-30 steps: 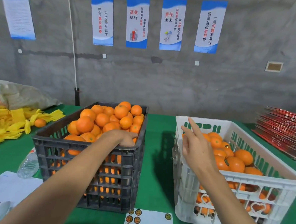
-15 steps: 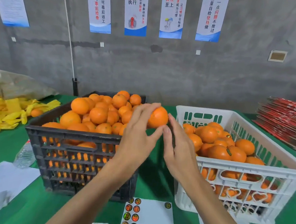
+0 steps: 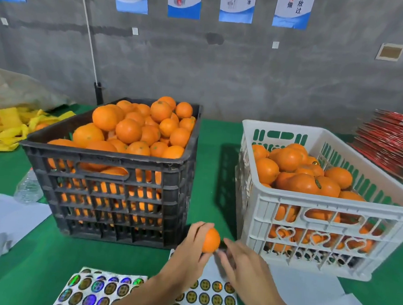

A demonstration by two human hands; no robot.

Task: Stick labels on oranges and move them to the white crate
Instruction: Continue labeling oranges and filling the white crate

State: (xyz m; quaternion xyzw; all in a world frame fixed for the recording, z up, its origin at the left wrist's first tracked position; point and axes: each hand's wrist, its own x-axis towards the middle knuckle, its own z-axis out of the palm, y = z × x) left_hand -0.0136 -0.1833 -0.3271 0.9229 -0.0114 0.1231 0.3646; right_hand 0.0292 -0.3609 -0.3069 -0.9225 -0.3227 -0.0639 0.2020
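My left hand [image 3: 187, 253] grips one orange [image 3: 211, 240] low over the green table, between the two crates. Just right of it, my right hand [image 3: 241, 263] hovers over a sheet of round labels [image 3: 210, 299], fingers stretched forward and blurred; whether it pinches a label I cannot tell. A black crate [image 3: 113, 194] heaped with oranges stands on the left. The white crate [image 3: 328, 221] on the right holds several oranges.
A second label sheet [image 3: 97, 289] with shiny stickers lies at the front left. White paper [image 3: 10, 216] and a plastic bottle [image 3: 28, 189] sit left of the black crate. Yellow bags [image 3: 6, 126] lie far left, a red stack [image 3: 392, 145] far right.
Both hands came down from crate-top height to just above the label sheets, the left still holding the orange it lifted out of the black crate. The view tilted downward.
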